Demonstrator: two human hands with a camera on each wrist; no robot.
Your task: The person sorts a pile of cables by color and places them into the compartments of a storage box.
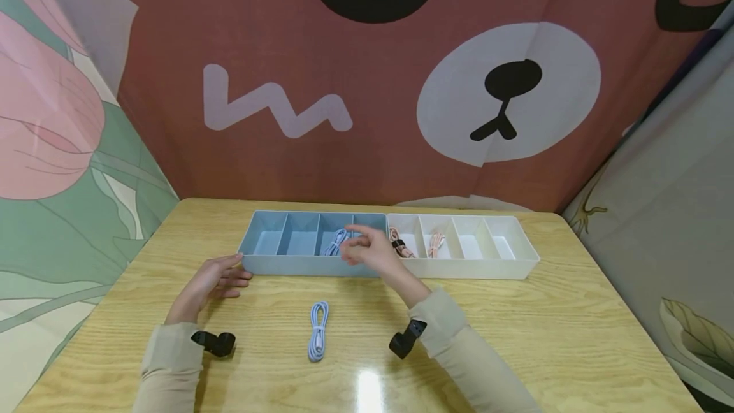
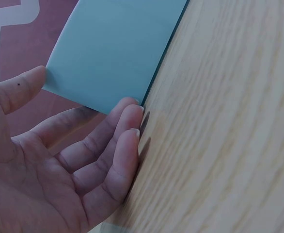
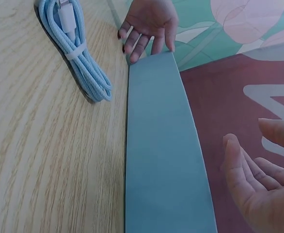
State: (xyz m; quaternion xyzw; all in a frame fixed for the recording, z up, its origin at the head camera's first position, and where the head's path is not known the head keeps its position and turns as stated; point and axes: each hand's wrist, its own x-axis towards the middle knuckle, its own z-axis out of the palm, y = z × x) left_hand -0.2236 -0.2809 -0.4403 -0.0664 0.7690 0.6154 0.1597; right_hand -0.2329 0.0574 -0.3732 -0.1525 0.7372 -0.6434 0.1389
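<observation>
My left hand (image 1: 215,279) rests against the left front corner of a blue divided box (image 1: 304,265). In the left wrist view, the thumb meets the box's upper corner and the other fingers (image 2: 125,160) bend loosely by its lower corner. My right hand (image 1: 369,249) is over the right part of the blue box, fingers apart and holding nothing. A bundled blue cable (image 1: 335,244) lies in the third compartment from the left, just beside that hand. Another bundled blue cable (image 1: 318,331), tied with a white strap, lies on the table in front.
A white divided box (image 1: 470,268) adjoins the blue one on the right. Its leftmost compartment holds a pink cable with a black strap (image 1: 400,245), and the second a pink cable (image 1: 436,244). A bear-print curtain (image 1: 275,171) hangs behind the wooden table (image 1: 562,324).
</observation>
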